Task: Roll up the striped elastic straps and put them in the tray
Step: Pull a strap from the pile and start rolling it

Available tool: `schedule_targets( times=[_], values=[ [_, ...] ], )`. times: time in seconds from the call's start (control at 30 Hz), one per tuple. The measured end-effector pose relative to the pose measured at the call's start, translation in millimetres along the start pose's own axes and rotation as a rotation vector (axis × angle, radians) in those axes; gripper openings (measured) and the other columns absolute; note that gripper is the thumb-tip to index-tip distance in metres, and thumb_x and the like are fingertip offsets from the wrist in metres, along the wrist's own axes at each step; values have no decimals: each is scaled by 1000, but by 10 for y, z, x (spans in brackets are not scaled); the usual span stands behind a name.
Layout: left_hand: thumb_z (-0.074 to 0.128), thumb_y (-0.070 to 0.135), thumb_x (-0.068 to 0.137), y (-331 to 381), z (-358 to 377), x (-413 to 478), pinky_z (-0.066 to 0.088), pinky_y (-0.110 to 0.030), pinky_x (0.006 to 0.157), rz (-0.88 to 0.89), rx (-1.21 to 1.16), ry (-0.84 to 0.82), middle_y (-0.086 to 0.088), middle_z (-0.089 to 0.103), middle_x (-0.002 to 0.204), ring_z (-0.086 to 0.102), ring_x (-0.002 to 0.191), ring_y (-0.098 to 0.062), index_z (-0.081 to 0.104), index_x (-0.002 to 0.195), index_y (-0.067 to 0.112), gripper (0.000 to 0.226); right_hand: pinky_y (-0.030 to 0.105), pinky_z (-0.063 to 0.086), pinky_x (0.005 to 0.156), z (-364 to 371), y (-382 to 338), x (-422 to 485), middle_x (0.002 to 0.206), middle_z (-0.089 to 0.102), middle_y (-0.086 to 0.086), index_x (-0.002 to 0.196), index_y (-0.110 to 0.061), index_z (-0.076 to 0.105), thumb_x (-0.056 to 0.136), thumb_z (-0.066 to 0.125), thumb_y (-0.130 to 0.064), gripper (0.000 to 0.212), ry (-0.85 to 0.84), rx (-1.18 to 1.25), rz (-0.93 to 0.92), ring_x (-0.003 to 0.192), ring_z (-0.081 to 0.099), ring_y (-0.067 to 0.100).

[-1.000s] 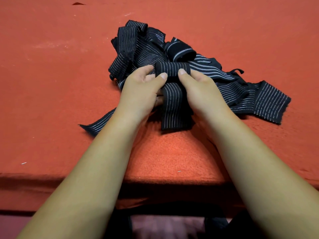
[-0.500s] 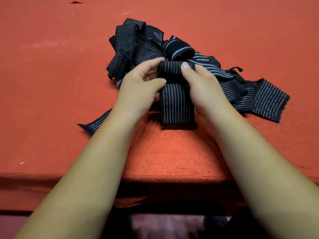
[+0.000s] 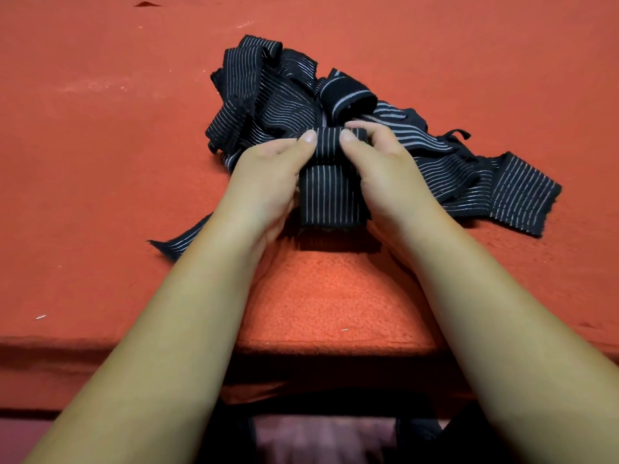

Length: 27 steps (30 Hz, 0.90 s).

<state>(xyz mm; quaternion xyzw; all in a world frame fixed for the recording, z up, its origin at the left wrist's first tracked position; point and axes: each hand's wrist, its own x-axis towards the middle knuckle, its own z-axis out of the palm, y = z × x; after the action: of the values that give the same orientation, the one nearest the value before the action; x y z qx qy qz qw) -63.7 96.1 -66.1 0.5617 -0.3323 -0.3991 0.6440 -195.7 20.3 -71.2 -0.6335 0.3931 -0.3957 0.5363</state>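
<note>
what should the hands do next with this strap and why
Probably one more turn of the roll toward the body. The left hand and right hand both pinch the roll, with the thumbs on top. A flat tail lies unrolled just below it, between the hands. Winding that tail in looks like the step that finishes this strap.
</note>
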Motion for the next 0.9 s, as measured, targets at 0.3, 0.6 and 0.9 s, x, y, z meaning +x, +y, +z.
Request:
schedule_targets(
  times=[0.3,0.6,0.9],
  values=[
    [57,29,107,-118,7,1,48,-45,119,251,414,-3,9,76,134,67,131,-9,72,141,23,37,42,46,117,0,-9,-35,134,68,-12,142,-29,61,104,45,-67,56,-21,-75,104,125,63,8],
    [53,32,114,-5,0,-5,33,-19,123,261,545,-30,15,55,158,47,144,8,47,163,25,51,47,50,115,-42,77,-12,125,76,-10,127,-34,67,93,56,-70,51,-14,57,76,122,70,10],
    [62,-11,98,43,-126,6,61,-33,85,228,265,-128,-5,77,105,74,100,-15,69,134,22,49,60,56,105,-44,77,73,123,79,-5,120,-34,76,92,45,-84,65,-67,96,127,117,75,23]
  ],
)
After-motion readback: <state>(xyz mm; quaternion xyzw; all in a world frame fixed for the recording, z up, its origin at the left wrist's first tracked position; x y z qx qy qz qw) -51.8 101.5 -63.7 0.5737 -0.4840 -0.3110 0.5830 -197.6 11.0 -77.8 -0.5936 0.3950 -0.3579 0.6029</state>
